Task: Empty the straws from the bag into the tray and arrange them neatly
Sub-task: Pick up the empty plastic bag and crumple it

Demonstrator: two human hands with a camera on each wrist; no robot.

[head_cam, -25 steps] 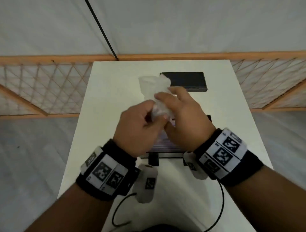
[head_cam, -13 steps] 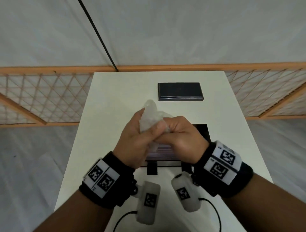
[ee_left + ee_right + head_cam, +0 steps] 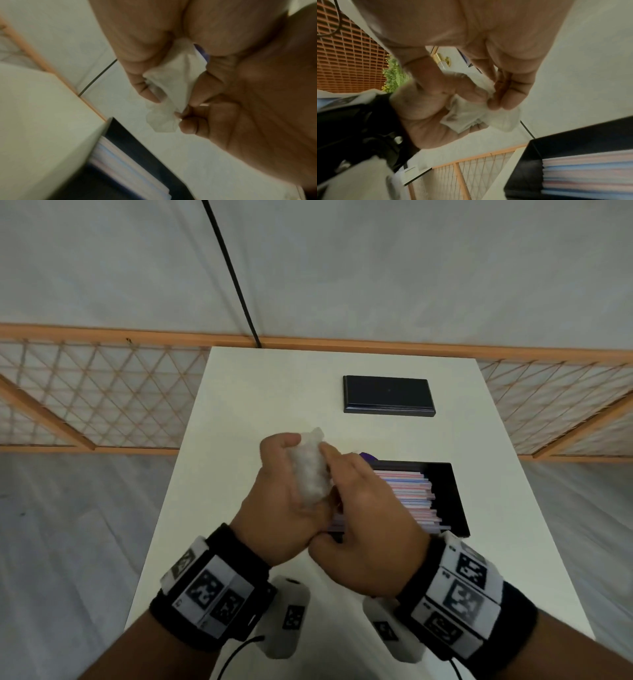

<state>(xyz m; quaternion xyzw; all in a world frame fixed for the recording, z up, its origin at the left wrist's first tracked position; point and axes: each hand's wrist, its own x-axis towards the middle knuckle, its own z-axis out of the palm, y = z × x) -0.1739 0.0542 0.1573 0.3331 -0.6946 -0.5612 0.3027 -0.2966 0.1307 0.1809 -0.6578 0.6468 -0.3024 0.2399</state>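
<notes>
The clear plastic bag [image 3: 310, 470] is crumpled into a ball inside my left hand [image 3: 291, 460], whose fingers curl round it above the table. My right hand [image 3: 342, 470] meets it from the right. In the right wrist view its fingertips [image 3: 494, 100] pinch a fold of the bag [image 3: 471, 117]. The left wrist view shows the bag [image 3: 175, 81] squeezed between both hands. Pink, blue and white straws [image 3: 407, 494] lie side by side in the black tray [image 3: 457, 501], just right of and below my hands. My right hand hides the left part of the straws.
A second flat black tray or lid [image 3: 388, 395] lies at the far side of the white table [image 3: 239, 405]. A wooden lattice fence [image 3: 102, 395] runs behind the table. A small purple bit [image 3: 368, 455] shows behind my right hand.
The bag stuck up loosely above both hands a second ago; now it is balled up in my left hand. Both hands have shifted left, uncovering the straws in the tray.
</notes>
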